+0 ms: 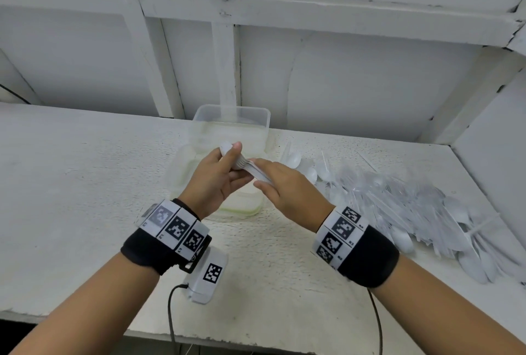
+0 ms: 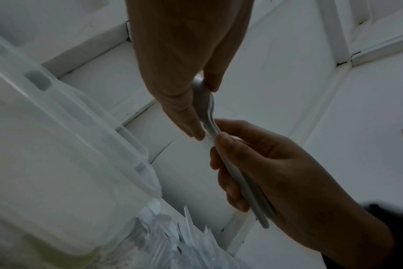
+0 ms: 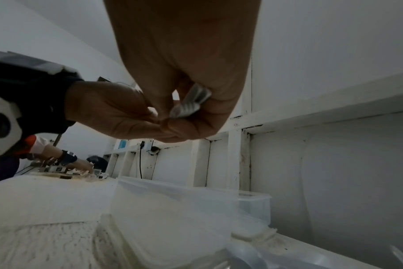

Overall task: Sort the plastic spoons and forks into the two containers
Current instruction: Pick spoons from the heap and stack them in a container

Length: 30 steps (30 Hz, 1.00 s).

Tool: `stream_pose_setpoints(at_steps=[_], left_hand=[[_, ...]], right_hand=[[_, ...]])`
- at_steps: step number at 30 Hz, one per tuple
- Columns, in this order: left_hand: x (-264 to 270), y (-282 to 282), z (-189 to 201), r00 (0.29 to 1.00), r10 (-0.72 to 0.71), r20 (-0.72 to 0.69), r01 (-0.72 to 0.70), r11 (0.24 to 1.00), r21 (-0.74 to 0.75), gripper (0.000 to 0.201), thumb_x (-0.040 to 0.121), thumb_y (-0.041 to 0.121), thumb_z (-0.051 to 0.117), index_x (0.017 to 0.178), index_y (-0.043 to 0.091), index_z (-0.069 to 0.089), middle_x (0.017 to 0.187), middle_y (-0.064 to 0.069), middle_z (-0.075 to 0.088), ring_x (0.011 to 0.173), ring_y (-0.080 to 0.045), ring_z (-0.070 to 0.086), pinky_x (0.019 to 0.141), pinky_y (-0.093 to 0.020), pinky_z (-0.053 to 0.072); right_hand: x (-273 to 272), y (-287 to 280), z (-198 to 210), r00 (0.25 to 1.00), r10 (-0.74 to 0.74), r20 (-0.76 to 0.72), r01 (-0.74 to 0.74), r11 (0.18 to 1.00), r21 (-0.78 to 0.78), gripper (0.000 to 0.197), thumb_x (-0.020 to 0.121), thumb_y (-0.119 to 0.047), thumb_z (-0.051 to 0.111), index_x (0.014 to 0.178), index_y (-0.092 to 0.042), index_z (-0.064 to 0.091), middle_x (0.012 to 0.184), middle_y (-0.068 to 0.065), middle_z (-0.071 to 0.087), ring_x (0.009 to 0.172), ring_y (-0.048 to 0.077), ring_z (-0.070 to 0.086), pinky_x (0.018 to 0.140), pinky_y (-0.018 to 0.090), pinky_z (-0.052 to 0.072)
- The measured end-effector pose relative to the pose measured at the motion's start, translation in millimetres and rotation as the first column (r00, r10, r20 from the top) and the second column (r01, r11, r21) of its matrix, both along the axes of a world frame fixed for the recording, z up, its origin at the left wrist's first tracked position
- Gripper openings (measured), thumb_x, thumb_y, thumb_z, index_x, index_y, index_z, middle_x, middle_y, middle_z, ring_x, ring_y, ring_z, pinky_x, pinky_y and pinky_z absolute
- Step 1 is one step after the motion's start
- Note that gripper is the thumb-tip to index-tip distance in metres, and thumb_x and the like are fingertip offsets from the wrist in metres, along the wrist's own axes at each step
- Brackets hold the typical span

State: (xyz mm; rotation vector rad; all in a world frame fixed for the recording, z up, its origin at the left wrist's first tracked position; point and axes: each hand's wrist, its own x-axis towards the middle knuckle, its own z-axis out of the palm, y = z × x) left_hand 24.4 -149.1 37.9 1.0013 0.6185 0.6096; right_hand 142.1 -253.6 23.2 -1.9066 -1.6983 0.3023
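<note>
A stack of white plastic cutlery is held between both hands above the containers. My left hand pinches its far end, where a spoon bowl shows between thumb and fingers. The handles are gripped by my right hand, and their ends poke out of its curled fingers. Two clear containers sit below: the far one by the wall, the near one partly hidden under my hands. A loose pile of spoons and forks lies to the right.
A white wall with beams stands close behind the containers. The white table's front edge runs below my forearms, with black cables hanging over it. In the right wrist view another person's hand works far along the table.
</note>
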Motion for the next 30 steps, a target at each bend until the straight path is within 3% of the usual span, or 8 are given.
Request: stream_pose_setpoints(at_steps=[5, 10, 15, 19, 22, 26, 28, 30], left_hand=[[-4.7, 11.9, 0.5, 1.000, 0.015, -0.011, -0.014, 0.999, 0.032, 0.019, 0.095, 0.025, 0.050, 0.094, 0.006, 0.053, 0.082, -0.013, 0.069, 0.079, -0.022, 0.071, 0.069, -0.025, 0.058], [-5.5, 22.4, -3.1, 0.999, 0.012, -0.032, -0.010, 0.999, 0.043, 0.017, 0.095, 0.024, 0.051, 0.090, 0.008, 0.051, 0.081, -0.011, 0.070, 0.079, -0.022, 0.071, 0.072, -0.027, 0.058], [-8.7, 34.8, 0.3, 0.969, -0.030, -0.244, 0.074, 0.982, 0.175, 0.027, 0.093, 0.035, 0.051, 0.098, 0.009, 0.059, 0.102, -0.012, 0.068, 0.090, -0.021, 0.069, 0.081, -0.029, 0.056], [-19.4, 64.5, 13.5, 0.791, 0.215, -0.573, 0.158, 0.833, 0.530, 0.045, 0.095, 0.050, 0.039, 0.100, 0.011, 0.062, 0.094, -0.003, 0.066, 0.074, -0.016, 0.056, 0.063, -0.027, 0.045], [-28.2, 100.1, 9.9, 0.601, 0.397, -0.694, 0.282, 0.707, 0.649, 0.044, 0.096, 0.045, 0.041, 0.112, 0.008, 0.060, 0.110, -0.008, 0.064, 0.102, -0.024, 0.057, 0.080, -0.032, 0.041], [-35.7, 129.1, -4.3, 0.370, 0.370, -0.852, 0.479, 0.710, 0.516, 0.045, 0.095, 0.036, 0.048, 0.128, 0.005, 0.050, 0.135, -0.011, 0.050, 0.120, -0.028, 0.049, 0.094, -0.036, 0.041], [-35.4, 130.6, -7.6, 0.362, 0.274, -0.891, 0.469, 0.772, 0.428, 0.035, 0.095, 0.029, 0.050, 0.121, 0.005, 0.051, 0.124, -0.013, 0.053, 0.108, -0.030, 0.054, 0.084, -0.038, 0.049], [-35.7, 130.3, -11.5, 0.428, 0.196, -0.882, 0.405, 0.831, 0.381, 0.016, 0.095, 0.019, 0.049, 0.103, 0.005, 0.052, 0.105, -0.016, 0.057, 0.090, -0.030, 0.057, 0.073, -0.038, 0.053]], right_hand=[[-0.1, 12.4, 2.6, 0.997, 0.063, 0.051, -0.060, 0.997, -0.055, 0.047, 0.098, -0.029, 0.043, 0.143, -0.019, 0.033, 0.130, 0.004, 0.055, 0.110, 0.024, 0.056, 0.089, 0.040, 0.047], [2.5, 24.4, 4.6, 0.994, 0.045, 0.103, -0.038, 0.997, -0.073, 0.041, 0.098, -0.028, 0.045, 0.137, -0.015, 0.041, 0.122, 0.006, 0.057, 0.103, 0.024, 0.057, 0.084, 0.038, 0.046], [4.6, 40.6, 5.9, 0.998, -0.064, -0.028, 0.063, 0.997, -0.051, 0.030, 0.095, -0.016, 0.049, 0.124, -0.009, 0.054, 0.111, 0.009, 0.061, 0.098, 0.024, 0.057, 0.084, 0.033, 0.045], [9.1, 59.6, 7.5, 0.993, -0.090, -0.073, 0.081, 0.990, -0.117, 0.031, 0.094, -0.013, 0.049, 0.124, -0.009, 0.056, 0.108, 0.011, 0.063, 0.096, 0.024, 0.057, 0.076, 0.025, 0.040], [8.7, 78.6, 4.6, 0.997, -0.049, -0.059, 0.035, 0.975, -0.218, 0.030, 0.095, -0.013, 0.048, 0.123, -0.010, 0.056, 0.109, 0.012, 0.063, 0.086, 0.019, 0.054, 0.071, 0.023, 0.037], [1.1, 103.6, -2.7, 0.999, 0.037, 0.020, -0.027, 0.929, -0.370, 0.029, 0.096, -0.013, 0.046, 0.124, -0.009, 0.056, 0.118, 0.012, 0.061, 0.101, 0.025, 0.056, 0.078, 0.028, 0.043], [-3.9, 114.4, -7.4, 0.991, 0.121, 0.060, -0.080, 0.884, -0.461, 0.031, 0.096, -0.013, 0.046, 0.125, -0.008, 0.054, 0.123, 0.013, 0.058, 0.110, 0.027, 0.054, 0.087, 0.031, 0.042], [-9.2, 122.4, -11.5, 0.970, 0.221, 0.097, -0.134, 0.827, -0.546, 0.032, 0.095, -0.013, 0.049, 0.127, -0.007, 0.053, 0.125, 0.012, 0.057, 0.113, 0.027, 0.053, 0.090, 0.030, 0.040]])
